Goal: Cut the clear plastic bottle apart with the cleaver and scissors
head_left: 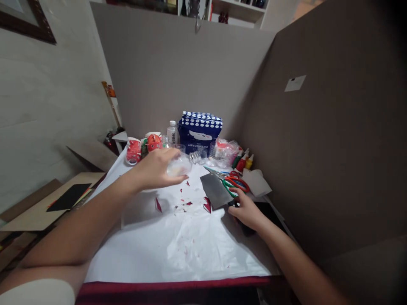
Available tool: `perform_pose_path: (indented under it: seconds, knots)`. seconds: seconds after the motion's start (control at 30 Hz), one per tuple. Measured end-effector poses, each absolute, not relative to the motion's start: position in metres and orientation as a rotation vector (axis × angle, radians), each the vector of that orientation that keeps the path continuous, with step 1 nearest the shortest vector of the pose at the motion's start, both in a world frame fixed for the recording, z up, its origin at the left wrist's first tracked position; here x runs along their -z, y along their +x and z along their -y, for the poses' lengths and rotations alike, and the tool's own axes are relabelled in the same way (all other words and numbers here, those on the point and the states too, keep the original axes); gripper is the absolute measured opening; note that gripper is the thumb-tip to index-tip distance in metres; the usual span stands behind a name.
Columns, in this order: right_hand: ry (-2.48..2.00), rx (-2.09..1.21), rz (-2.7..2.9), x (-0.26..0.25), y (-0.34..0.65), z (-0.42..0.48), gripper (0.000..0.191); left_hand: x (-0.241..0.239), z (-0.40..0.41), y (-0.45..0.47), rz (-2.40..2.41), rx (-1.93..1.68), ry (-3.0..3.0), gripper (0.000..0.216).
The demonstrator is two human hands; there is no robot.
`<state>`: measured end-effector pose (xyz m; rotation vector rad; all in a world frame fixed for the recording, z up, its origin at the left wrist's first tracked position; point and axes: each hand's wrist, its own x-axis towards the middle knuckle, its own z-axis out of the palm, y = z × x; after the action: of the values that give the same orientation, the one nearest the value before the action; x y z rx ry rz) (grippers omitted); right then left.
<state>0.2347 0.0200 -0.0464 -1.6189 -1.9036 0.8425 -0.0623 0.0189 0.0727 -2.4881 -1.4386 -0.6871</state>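
My left hand (160, 167) is wrapped round a clear plastic bottle (179, 165), which is tipped sideways above the table with its ridged neck to the right. My right hand (246, 209) has its fingers curled at the near right corner of a flat dark grey rectangular piece (216, 191); its exact kind is unclear. Something dark shows between the thumb and forefinger. Just beyond that hand lie scissors with green handles (229, 186) and red-orange-handled scissors (240, 183). Red scraps (207, 205) are scattered on the white covering (197, 241), and a larger dark red piece (158, 205) is below my left hand.
At the back stand a blue package (199, 133), a capped bottle (172, 133) and red decorated objects (134, 150). Small coloured squeeze bottles (243, 162) and white sheets (257, 183) are on the right. Grey panels (190, 67) border the back and right. Boards (54, 203) lie left.
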Motion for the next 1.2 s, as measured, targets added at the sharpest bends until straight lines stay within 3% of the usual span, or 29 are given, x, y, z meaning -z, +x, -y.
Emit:
perform_pose_path:
  seconds: [0.1,0.3,0.47,0.67,0.97,1.2]
  knots:
    - [-1.497,-0.991,1.711,0.038,0.236,-0.01,0.062,-0.064,-0.013,-0.052,1.522,0.601,-2.648,0.049]
    - [-1.194,-1.331,1.314,0.015,0.243,0.016,0.033,-0.032,-0.01,-0.026,1.684,0.308,-2.868,0.051]
    - [-1.33,-1.015,1.584,0.019,0.237,0.033,0.021,-0.01,-0.008,-0.014,1.945,0.118,-2.757,0.059]
    - [-1.515,-0.552,2.127,0.021,0.224,0.054,0.05,-0.002,-0.001,-0.008,1.935,-0.066,-2.748,0.058]
    - [-1.602,-0.433,2.412,0.019,0.214,0.06,0.078,0.007,0.0,-0.007,1.935,-0.049,-2.744,0.055]
    - [-1.718,-0.13,2.667,0.012,0.2,0.066,0.094,0.005,-0.001,-0.005,1.983,-0.116,-2.727,0.051]
